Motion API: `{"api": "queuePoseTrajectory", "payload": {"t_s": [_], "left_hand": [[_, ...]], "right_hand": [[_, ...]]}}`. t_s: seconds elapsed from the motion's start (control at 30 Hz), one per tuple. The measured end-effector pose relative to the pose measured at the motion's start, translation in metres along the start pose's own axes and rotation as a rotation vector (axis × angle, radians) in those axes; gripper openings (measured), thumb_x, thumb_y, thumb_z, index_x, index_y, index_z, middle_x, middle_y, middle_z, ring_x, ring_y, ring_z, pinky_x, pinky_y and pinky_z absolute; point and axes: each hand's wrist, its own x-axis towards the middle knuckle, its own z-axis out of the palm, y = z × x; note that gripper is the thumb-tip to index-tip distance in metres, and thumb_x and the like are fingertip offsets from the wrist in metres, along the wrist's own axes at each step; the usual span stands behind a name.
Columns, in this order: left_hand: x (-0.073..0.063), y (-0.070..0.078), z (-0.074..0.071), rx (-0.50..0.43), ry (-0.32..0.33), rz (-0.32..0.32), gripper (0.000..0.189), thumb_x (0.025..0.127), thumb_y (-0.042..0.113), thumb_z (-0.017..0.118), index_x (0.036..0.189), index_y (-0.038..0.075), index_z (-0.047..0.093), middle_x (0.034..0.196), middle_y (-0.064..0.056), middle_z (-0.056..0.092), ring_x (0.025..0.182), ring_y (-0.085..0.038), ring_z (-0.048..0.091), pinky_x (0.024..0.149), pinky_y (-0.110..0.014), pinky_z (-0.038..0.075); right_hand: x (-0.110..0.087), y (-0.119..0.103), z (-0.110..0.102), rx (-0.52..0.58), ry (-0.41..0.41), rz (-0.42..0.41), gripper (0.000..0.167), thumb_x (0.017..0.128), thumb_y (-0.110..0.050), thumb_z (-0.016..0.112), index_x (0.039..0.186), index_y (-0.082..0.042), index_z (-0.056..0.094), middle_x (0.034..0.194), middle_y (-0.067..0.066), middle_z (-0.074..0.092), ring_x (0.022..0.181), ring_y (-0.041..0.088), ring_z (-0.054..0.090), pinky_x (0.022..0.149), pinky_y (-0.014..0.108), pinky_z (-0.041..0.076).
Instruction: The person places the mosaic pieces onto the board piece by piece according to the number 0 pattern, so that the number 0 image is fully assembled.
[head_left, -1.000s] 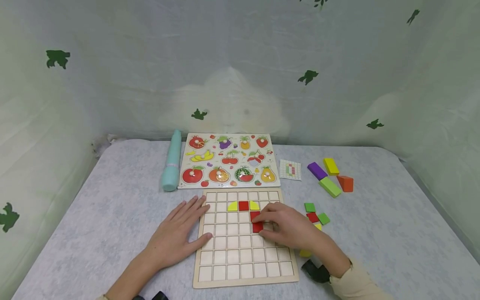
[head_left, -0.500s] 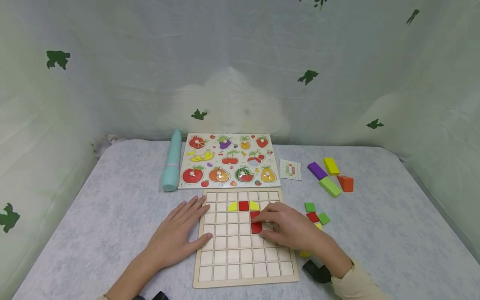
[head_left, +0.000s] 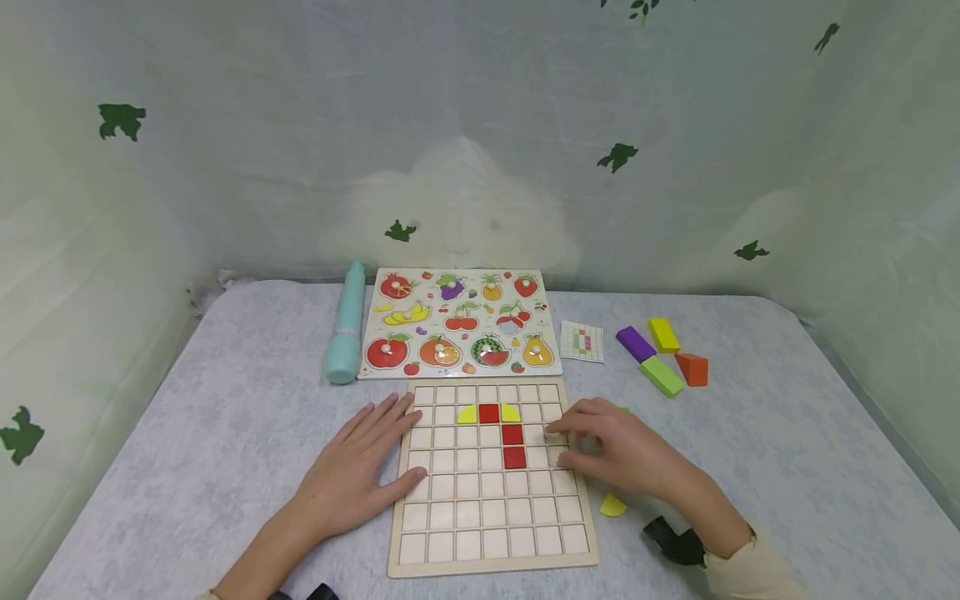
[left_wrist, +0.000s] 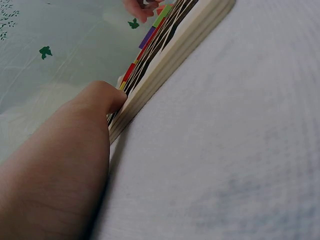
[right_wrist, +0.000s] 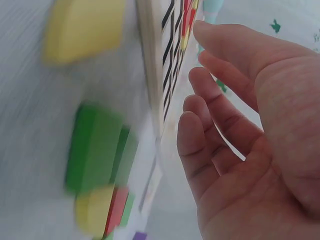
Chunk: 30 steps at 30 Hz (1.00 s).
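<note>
A wooden grid board point(head_left: 491, 560) lies on the table in front of me. Two yellow quarter-round pieces, one being the left yellow piece point(head_left: 467, 414), flank a red square point(head_left: 489, 413) in its second row. Below the right one, an upper red square point(head_left: 512, 434) and a lower red square point(head_left: 514, 457) sit in neighbouring cells. My left hand point(head_left: 360, 467) rests with spread fingers on the board's left edge. Over the right edge hovers my right hand point(head_left: 622, 446), fingers loosely bent with nothing between them. In the right wrist view, a yellow piece point(right_wrist: 87, 30) and green block point(right_wrist: 95, 150) lie beneath it.
A fruit knob puzzle point(head_left: 460, 323) lies behind the board, with a rolled teal thing point(head_left: 346, 325) at its left. A small pattern card point(head_left: 582, 342) is to the right. Purple point(head_left: 635, 343), yellow point(head_left: 663, 335), lime point(head_left: 662, 377) and orange point(head_left: 692, 369) blocks lie farther right.
My right hand has let go of the red squares and moved right, off them. The lower red square shifted slightly within its cell earlier. The left hand stays in place.
</note>
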Motion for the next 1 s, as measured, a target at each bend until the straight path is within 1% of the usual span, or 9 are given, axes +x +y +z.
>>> {"api": "queuePoseTrajectory", "payload": {"t_s": [0.2,0.3,0.43,0.53,0.6,0.67,0.73,0.83,1.0], "left_hand": [[0.000,0.000,-0.001,0.006,0.001,0.002,0.078,0.093,0.062,0.063,0.155,0.018,0.048,0.169,0.001,0.031,0.157,-0.022,0.026,0.128,-0.045,0.020],[0.000,0.000,-0.001,0.006,0.003,0.001,0.078,0.093,0.061,0.064,0.155,0.018,0.048,0.169,0.001,0.031,0.157,-0.023,0.027,0.128,-0.045,0.020],[0.000,0.000,-0.001,0.003,0.003,0.000,0.077,0.093,0.060,0.065,0.155,0.018,0.048,0.169,0.001,0.031,0.157,-0.023,0.027,0.128,-0.045,0.020],[0.000,0.000,-0.001,0.003,0.001,0.001,0.078,0.093,0.061,0.064,0.156,0.018,0.047,0.169,0.001,0.031,0.157,-0.023,0.027,0.128,-0.046,0.020],[0.000,0.000,-0.001,0.006,0.001,0.003,0.078,0.093,0.061,0.064,0.156,0.018,0.047,0.169,0.000,0.031,0.157,-0.023,0.027,0.128,-0.045,0.020],[0.000,0.000,-0.002,0.007,0.000,0.002,0.078,0.093,0.061,0.064,0.156,0.018,0.047,0.169,0.000,0.031,0.157,-0.023,0.027,0.129,-0.046,0.020],[0.000,0.000,-0.002,0.007,0.002,0.002,0.077,0.093,0.061,0.064,0.155,0.018,0.047,0.169,0.000,0.032,0.157,-0.024,0.027,0.129,-0.046,0.021],[0.000,0.000,-0.002,0.004,-0.001,-0.002,0.077,0.094,0.061,0.063,0.155,0.018,0.047,0.169,0.000,0.032,0.157,-0.024,0.027,0.129,-0.046,0.020],[0.000,0.001,-0.001,-0.004,-0.010,-0.006,0.078,0.093,0.061,0.064,0.155,0.018,0.047,0.169,0.000,0.031,0.157,-0.023,0.026,0.129,-0.046,0.019]], "right_hand": [[-0.016,0.013,-0.007,-0.017,0.015,0.001,0.031,0.091,-0.031,0.080,0.121,-0.027,0.074,0.114,-0.014,0.068,0.099,0.009,0.057,0.080,0.026,0.055],[-0.025,0.018,-0.009,-0.020,-0.002,-0.004,0.032,0.091,-0.036,0.080,0.122,-0.029,0.074,0.115,-0.016,0.067,0.099,0.009,0.056,0.080,0.026,0.053],[-0.036,0.024,-0.011,-0.008,-0.047,0.037,0.041,0.087,-0.049,0.081,0.124,-0.035,0.072,0.117,-0.020,0.066,0.102,0.007,0.054,0.083,0.027,0.053],[-0.044,0.027,-0.012,-0.004,-0.097,0.084,0.049,0.082,-0.058,0.081,0.126,-0.040,0.069,0.123,-0.020,0.064,0.111,0.008,0.054,0.092,0.031,0.055],[-0.048,0.028,-0.012,-0.013,-0.118,0.092,0.052,0.081,-0.061,0.080,0.128,-0.042,0.068,0.128,-0.018,0.063,0.118,0.012,0.054,0.098,0.036,0.056],[-0.052,0.029,-0.011,-0.025,-0.123,0.092,0.052,0.081,-0.061,0.080,0.128,-0.043,0.067,0.131,-0.017,0.061,0.124,0.016,0.054,0.102,0.040,0.056],[-0.053,0.030,-0.010,-0.037,-0.111,0.087,0.050,0.082,-0.059,0.080,0.128,-0.043,0.067,0.132,-0.017,0.061,0.127,0.018,0.054,0.104,0.041,0.055],[-0.053,0.033,-0.009,-0.038,-0.084,0.068,0.044,0.086,-0.055,0.079,0.126,-0.041,0.068,0.129,-0.019,0.063,0.121,0.012,0.055,0.100,0.036,0.056],[-0.051,0.037,-0.007,-0.022,-0.044,0.037,0.037,0.089,-0.048,0.078,0.123,-0.035,0.071,0.123,-0.020,0.065,0.109,0.003,0.055,0.090,0.027,0.056]]}}
